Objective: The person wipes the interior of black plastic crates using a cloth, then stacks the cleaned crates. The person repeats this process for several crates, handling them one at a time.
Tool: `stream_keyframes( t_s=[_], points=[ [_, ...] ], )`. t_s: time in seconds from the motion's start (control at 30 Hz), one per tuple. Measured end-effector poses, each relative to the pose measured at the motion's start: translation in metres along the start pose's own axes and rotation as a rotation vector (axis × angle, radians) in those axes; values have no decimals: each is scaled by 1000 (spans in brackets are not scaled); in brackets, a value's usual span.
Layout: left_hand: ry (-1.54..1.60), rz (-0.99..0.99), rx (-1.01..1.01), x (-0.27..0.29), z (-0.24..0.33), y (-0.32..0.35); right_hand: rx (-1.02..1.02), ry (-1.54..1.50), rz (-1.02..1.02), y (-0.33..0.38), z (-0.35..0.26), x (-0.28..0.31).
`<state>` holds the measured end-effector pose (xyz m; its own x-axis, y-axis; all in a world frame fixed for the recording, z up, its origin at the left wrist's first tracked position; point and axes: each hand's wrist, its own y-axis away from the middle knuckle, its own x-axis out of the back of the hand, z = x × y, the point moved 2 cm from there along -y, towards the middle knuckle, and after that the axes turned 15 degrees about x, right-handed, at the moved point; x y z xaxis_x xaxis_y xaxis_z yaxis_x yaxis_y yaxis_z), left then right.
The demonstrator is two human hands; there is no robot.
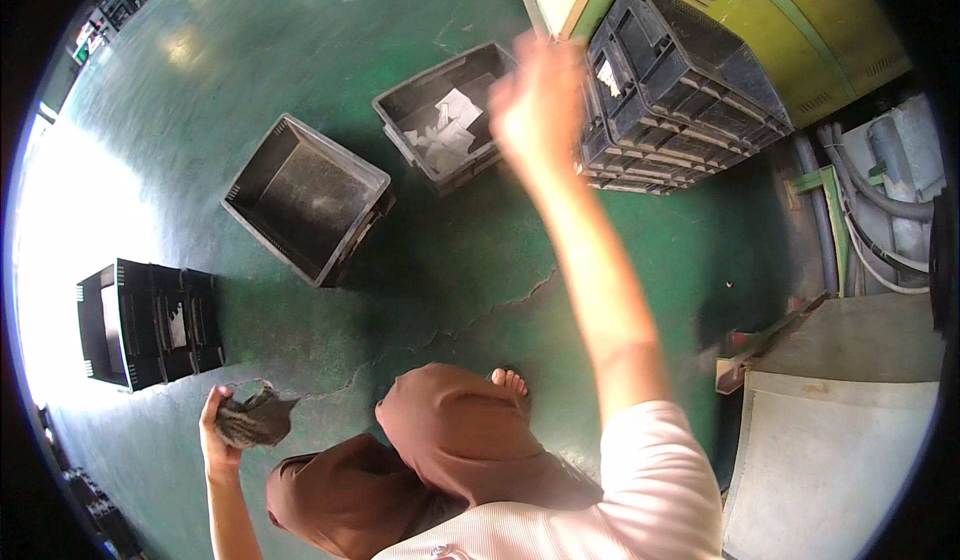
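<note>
Left hand (215, 422) at 8 o'clock clenched on a crumpled grey striped rag (255, 420), right hand (535, 105) raised at 12 o'clock toward the stack of dark plastic crates (680, 100), motion-blurred, grip unreadable, fingers smeared, rag's far end hidden in fist.

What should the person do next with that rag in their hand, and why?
Probably bring the raised right hand back down and toward the stack of black crates it is nearest. It is blurred, up in the air, and seems to hold nothing. The left hand hangs low at the side, its fingers closed on a grey rag, so that hand looks busy already.
</note>
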<state>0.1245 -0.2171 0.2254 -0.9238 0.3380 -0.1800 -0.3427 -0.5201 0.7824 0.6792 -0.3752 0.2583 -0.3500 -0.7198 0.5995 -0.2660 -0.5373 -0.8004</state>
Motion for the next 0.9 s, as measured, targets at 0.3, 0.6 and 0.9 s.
stream_keyframes(
  t_s=[0.3, 0.6, 0.9],
  points=[
    [78, -3, -20, -15, -15, -31, -426, 483, -856, -79, 262, 105],
    [-37, -69, -57, -20, -8, -38, -476, -308, -243, -175, 185, 338],
    [-672, -246, -406, -99, -6, -59, -647, -626, -501, -106, 93, 286]
  ],
)
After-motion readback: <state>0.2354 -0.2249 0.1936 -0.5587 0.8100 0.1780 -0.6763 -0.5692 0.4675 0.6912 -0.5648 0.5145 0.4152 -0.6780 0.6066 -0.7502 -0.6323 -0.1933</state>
